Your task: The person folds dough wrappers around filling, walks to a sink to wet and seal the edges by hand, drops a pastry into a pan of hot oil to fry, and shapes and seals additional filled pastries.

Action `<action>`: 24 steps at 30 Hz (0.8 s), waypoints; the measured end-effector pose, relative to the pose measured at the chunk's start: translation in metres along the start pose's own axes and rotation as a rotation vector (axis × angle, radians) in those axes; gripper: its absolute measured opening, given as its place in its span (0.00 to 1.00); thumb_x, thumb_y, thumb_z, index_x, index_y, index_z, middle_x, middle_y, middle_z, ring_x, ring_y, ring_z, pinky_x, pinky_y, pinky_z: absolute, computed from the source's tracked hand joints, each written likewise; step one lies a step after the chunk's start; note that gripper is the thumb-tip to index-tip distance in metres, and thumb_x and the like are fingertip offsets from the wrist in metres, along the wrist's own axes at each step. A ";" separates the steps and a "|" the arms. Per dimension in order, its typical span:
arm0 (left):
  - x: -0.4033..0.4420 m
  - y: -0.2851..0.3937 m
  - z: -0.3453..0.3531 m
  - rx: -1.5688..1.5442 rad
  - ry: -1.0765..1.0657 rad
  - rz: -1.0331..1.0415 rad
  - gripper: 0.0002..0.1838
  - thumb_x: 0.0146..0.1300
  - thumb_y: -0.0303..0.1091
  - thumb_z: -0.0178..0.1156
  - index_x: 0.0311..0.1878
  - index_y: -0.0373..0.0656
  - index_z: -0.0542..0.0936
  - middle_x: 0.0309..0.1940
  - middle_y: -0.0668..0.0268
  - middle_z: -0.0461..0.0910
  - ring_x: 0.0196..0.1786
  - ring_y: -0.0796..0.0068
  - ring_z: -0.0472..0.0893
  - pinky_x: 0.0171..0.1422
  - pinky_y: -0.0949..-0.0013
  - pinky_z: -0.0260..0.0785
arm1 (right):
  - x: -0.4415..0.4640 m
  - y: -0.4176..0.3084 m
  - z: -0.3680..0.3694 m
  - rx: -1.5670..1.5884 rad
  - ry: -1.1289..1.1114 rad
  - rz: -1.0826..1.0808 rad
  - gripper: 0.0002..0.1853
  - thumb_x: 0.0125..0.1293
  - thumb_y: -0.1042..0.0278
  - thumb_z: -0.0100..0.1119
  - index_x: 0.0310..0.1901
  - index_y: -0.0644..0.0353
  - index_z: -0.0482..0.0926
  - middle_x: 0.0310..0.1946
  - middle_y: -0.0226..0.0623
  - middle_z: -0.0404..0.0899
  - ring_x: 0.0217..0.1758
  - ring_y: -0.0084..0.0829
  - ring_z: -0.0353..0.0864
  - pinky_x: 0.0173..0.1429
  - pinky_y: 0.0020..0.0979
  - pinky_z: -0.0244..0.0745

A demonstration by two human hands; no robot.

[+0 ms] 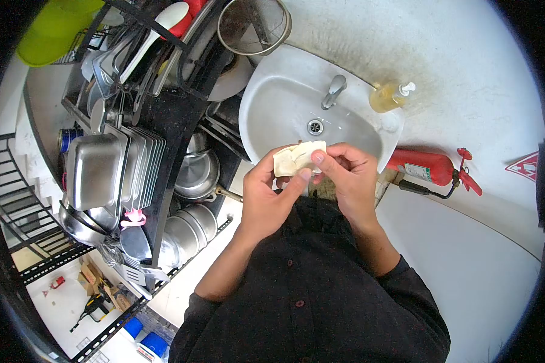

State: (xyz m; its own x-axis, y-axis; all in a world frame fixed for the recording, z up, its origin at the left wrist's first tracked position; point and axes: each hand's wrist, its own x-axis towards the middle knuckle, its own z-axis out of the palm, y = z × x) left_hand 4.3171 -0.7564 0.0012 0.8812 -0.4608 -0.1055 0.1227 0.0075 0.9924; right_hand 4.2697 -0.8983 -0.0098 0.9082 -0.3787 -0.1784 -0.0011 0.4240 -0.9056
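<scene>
Both hands hold a pale cream, flat, roughly rectangular piece point(292, 160) with creases and uneven edges; its exact kind does not show. My left hand point(266, 196) grips its left and lower side, thumb on top and fingers partly hidden underneath. My right hand point(352, 180) pinches the right end between thumb and fingers. The piece is held just over the near rim of a white washbasin point(272, 103). Behind it stand the chrome tap point(333, 92) and the drain point(315, 127).
A soap pump bottle point(387, 98) stands on the basin's right corner. Below it on the right is a red fire extinguisher point(427, 166). At left, a black rack point(169, 130) carries metal trays point(100, 172), pans point(198, 175) and utensils. A round strainer point(254, 27) hangs near the basin.
</scene>
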 end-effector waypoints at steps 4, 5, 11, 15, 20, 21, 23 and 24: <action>0.003 -0.002 -0.001 -0.052 0.036 -0.033 0.14 0.70 0.35 0.59 0.52 0.34 0.79 0.40 0.69 0.83 0.39 0.86 0.77 0.41 0.81 0.66 | 0.000 0.001 -0.001 -0.008 0.005 0.009 0.07 0.64 0.73 0.66 0.40 0.69 0.84 0.33 0.37 0.85 0.30 0.18 0.80 0.33 0.21 0.78; 0.004 -0.003 -0.003 -0.005 0.055 -0.024 0.14 0.70 0.36 0.59 0.50 0.35 0.80 0.38 0.69 0.83 0.38 0.86 0.76 0.40 0.81 0.65 | 0.000 0.002 -0.002 -0.017 0.005 0.008 0.07 0.64 0.73 0.66 0.40 0.69 0.84 0.33 0.37 0.85 0.30 0.18 0.80 0.33 0.21 0.78; 0.006 -0.020 -0.010 0.112 0.138 0.011 0.13 0.71 0.37 0.58 0.41 0.35 0.83 0.26 0.71 0.78 0.30 0.87 0.71 0.34 0.79 0.61 | -0.002 0.007 -0.002 -0.039 0.018 0.011 0.07 0.63 0.74 0.66 0.39 0.69 0.83 0.33 0.37 0.85 0.30 0.18 0.80 0.33 0.21 0.78; 0.006 -0.014 -0.005 0.125 0.158 0.023 0.15 0.71 0.38 0.58 0.38 0.33 0.83 0.25 0.71 0.77 0.28 0.87 0.69 0.33 0.78 0.61 | -0.004 0.006 -0.002 -0.038 0.029 0.017 0.06 0.62 0.75 0.67 0.38 0.69 0.83 0.33 0.37 0.84 0.30 0.19 0.80 0.34 0.21 0.78; 0.009 -0.005 0.001 0.117 0.107 0.056 0.14 0.72 0.38 0.56 0.42 0.34 0.78 0.34 0.68 0.77 0.35 0.83 0.72 0.40 0.75 0.65 | -0.004 0.004 -0.004 -0.054 0.019 -0.023 0.06 0.61 0.76 0.67 0.38 0.69 0.83 0.32 0.36 0.84 0.31 0.18 0.80 0.34 0.21 0.78; 0.008 -0.004 0.006 0.110 0.105 0.077 0.13 0.73 0.38 0.54 0.45 0.35 0.76 0.36 0.67 0.76 0.37 0.82 0.72 0.42 0.74 0.65 | -0.005 0.003 -0.002 -0.065 0.030 -0.038 0.06 0.61 0.76 0.67 0.38 0.69 0.82 0.33 0.36 0.84 0.31 0.18 0.80 0.34 0.20 0.78; 0.007 -0.001 0.010 0.092 0.086 0.109 0.13 0.74 0.38 0.52 0.49 0.36 0.72 0.39 0.65 0.74 0.41 0.80 0.72 0.46 0.73 0.65 | -0.006 0.003 0.003 -0.050 0.045 -0.069 0.07 0.61 0.77 0.67 0.38 0.69 0.82 0.33 0.35 0.84 0.31 0.18 0.80 0.35 0.20 0.77; 0.005 0.000 0.010 0.081 0.069 0.116 0.13 0.75 0.38 0.51 0.50 0.37 0.70 0.40 0.64 0.73 0.42 0.79 0.71 0.47 0.73 0.65 | -0.007 0.003 0.006 -0.024 0.050 -0.082 0.07 0.61 0.77 0.68 0.39 0.69 0.82 0.33 0.35 0.84 0.31 0.18 0.80 0.35 0.20 0.77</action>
State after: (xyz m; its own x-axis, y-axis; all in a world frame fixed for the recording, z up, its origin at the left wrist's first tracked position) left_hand 4.3173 -0.7674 0.0016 0.9168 -0.3993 0.0091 -0.0168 -0.0158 0.9997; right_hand 4.2657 -0.8894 -0.0086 0.8837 -0.4520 -0.1218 0.0617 0.3704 -0.9268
